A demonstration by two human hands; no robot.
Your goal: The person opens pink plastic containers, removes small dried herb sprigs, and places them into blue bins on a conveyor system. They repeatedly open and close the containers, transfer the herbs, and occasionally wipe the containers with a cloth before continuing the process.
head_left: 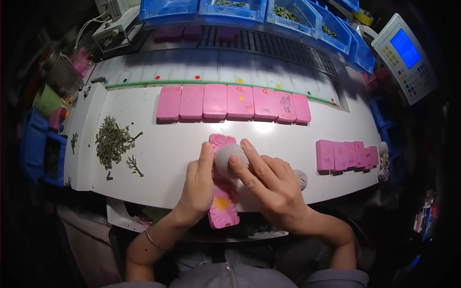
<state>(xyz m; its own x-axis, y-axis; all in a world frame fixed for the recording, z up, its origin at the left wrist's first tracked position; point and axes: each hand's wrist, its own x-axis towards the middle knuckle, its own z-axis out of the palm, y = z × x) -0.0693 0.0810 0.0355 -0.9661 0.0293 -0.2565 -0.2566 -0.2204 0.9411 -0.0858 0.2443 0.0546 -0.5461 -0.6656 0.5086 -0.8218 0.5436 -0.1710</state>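
Note:
My left hand [198, 185] is closed on the side of a pink rubber mould [224, 218], which lies opened out lengthwise, with wavy edges and a yellow mark on its near part. The fingers behind the mould are hidden. Against its upper part my right hand [276, 185] grips a smooth, rounded grey pouch [225, 158], index and thumb over its top. Past the right hand's outer side a gathered grey piece [301, 179] shows; whether it belongs to the pouch I cannot tell.
A row of pink mould blocks [192, 103] stands beyond my hands; more pink blocks [325, 156] sit at the right. Green branched pieces [113, 144] are heaped at the left. Blue bins [233, 12] line the back, and a keypad device with a blue screen [406, 48] stands far right.

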